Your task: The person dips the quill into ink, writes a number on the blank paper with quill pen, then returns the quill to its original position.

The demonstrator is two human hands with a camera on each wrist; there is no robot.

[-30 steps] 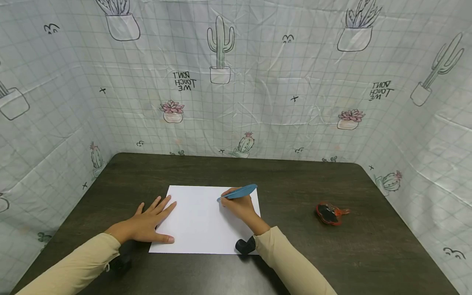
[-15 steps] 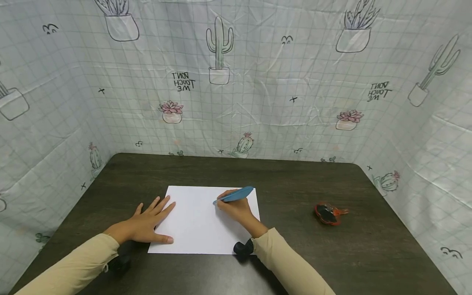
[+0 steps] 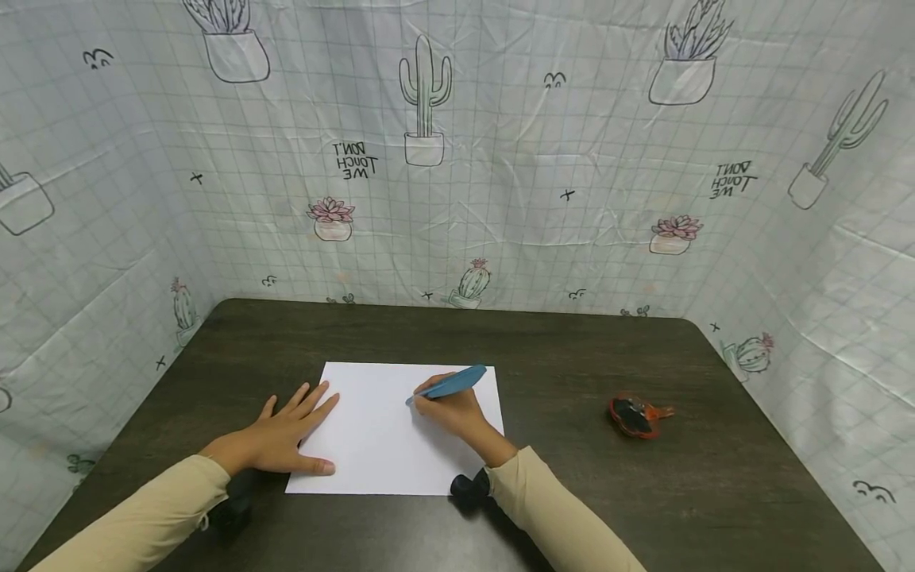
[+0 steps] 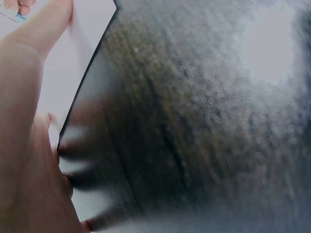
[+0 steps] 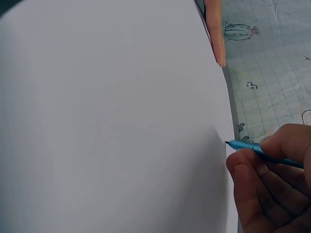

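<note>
A white sheet of paper [image 3: 372, 453] lies on the dark wooden table. My left hand [image 3: 282, 437] rests on its left edge, fingers spread, the thumb on the near part of the sheet. In the left wrist view, the thumb side of that hand [image 4: 22, 97] is close up beside the paper's edge. My right hand [image 3: 457, 411] pinches a blue feather-shaped pen [image 3: 452, 384] between thumb and fingers, over the upper right half of the sheet. The dark pen tip is right at the paper in the right wrist view, where the pen's blue barrel [image 5: 243, 145] shows.
A small black object with an orange-red rim [image 3: 635, 416] lies to the right on the table [image 3: 572, 492]. Behind and at both sides hangs a white gridded cloth [image 3: 500, 159] printed with cacti. Black wrist gear [image 3: 468, 488] sits under the right sleeve, overlapping the paper's near corner.
My right hand has moved slightly left and nearer to me, drawing the pen with it. The left hand has stayed in place on the paper.
</note>
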